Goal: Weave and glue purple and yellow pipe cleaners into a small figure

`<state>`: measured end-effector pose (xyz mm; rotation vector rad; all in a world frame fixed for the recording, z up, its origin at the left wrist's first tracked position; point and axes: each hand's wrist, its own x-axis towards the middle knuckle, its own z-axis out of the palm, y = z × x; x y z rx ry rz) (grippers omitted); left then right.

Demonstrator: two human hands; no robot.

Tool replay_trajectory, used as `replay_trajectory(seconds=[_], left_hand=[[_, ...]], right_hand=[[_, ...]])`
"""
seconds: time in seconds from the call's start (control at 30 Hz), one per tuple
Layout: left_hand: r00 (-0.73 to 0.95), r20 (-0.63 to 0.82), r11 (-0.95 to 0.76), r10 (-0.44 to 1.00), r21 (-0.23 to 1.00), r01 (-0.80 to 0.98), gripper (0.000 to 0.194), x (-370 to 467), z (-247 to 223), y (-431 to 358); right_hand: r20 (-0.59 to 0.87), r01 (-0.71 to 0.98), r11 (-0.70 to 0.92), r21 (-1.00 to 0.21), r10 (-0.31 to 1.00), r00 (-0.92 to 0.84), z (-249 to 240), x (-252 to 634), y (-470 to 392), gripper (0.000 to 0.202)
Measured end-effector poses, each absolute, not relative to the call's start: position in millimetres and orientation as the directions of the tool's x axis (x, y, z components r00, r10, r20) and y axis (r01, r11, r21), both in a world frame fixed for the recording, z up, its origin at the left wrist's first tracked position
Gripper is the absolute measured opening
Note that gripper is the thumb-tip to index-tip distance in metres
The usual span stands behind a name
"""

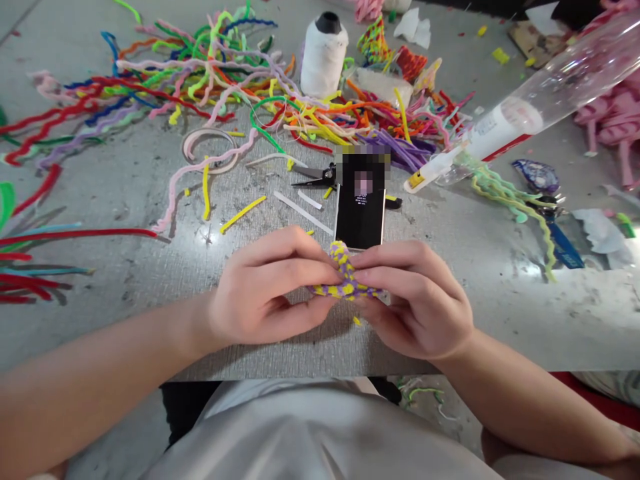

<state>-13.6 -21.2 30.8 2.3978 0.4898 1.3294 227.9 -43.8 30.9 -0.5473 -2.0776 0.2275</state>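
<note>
Between my two hands is a small woven piece of yellow and purple pipe cleaner (346,288), with one part standing up and a flat part below. My left hand (273,287) pinches its left side between thumb and fingers. From the other side, my right hand (417,293) grips it the same way, fingertips close to the left ones. The fingers cover much of the piece's sides. Just beyond it lies a phone (359,213) with a dark, lit screen. Scissors (320,176) with black handles are partly under the phone. A yellow scrap (357,321) rests below the piece.
Crinkled pipe cleaners (200,80) in many colours cover the table's far left and middle. A white thread spool (324,57) stands behind them. A clear plastic tube (565,87) slants in at right, near blue-handled snips (555,223). The table's front edge (320,373) runs before my lap.
</note>
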Motion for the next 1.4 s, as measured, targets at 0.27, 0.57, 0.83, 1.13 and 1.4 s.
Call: replay_trajectory(seconds=[0.27, 0.57, 0.83, 1.13, 1.4], left_hand=[[0.452, 0.681, -0.803, 0.576, 0.574, 0.158, 0.013, -8.5, 31.3, -28.4], [0.477, 0.669, -0.809, 0.571, 0.559, 0.183, 0.011, -9.7, 29.7, -26.4], [0.439, 0.667, -0.784, 0.601, 0.598, 0.165, 0.012, -6.4, 26.2, -26.5], [0.460, 0.646, -0.776, 0.610, 0.604, 0.181, 0.011, -6.4, 24.4, -26.3], [0.529, 0.593, -0.770, 0.607, 0.603, 0.208, 0.010, -7.7, 30.4, -26.7]], right_hand=[[0.737, 0.312, 0.879, -0.360, 0.473, -0.482, 33.4, 227.0, -46.4, 0.027], [0.729, 0.289, 0.872, -0.396, 0.490, -0.478, 32.1, 228.9, -44.5, 0.023], [0.687, 0.275, 0.809, -0.520, 0.587, -0.427, 32.1, 228.4, -42.8, 0.024], [0.668, 0.270, 0.780, -0.564, 0.623, -0.406, 31.1, 225.6, -43.3, 0.024], [0.638, 0.254, 0.767, -0.589, 0.635, -0.436, 33.1, 227.4, -44.6, 0.024]])
